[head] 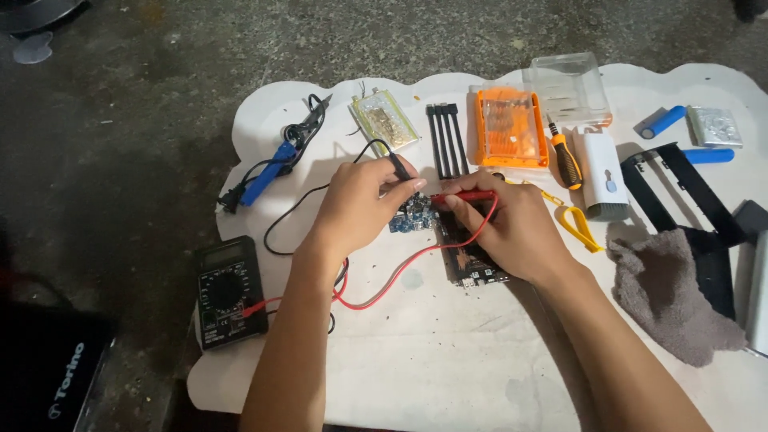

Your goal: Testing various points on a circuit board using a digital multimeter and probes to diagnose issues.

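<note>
Behind hands, orange bit case (510, 126) open, bits inside

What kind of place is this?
Likely a makeshift electronics repair spot on a rough floor: a multimeter, a soldering iron and an orange screwdriver bit set lie on a white mat.

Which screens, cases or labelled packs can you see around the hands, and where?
Multimeter: left of the left hand, black, small grey screen, dial.
Bit case: above the right hand, orange tray, clear lid.
Flat pouch cell: top centre, silvery, yellowish label.
Black box: bottom left, white lettering.
</note>
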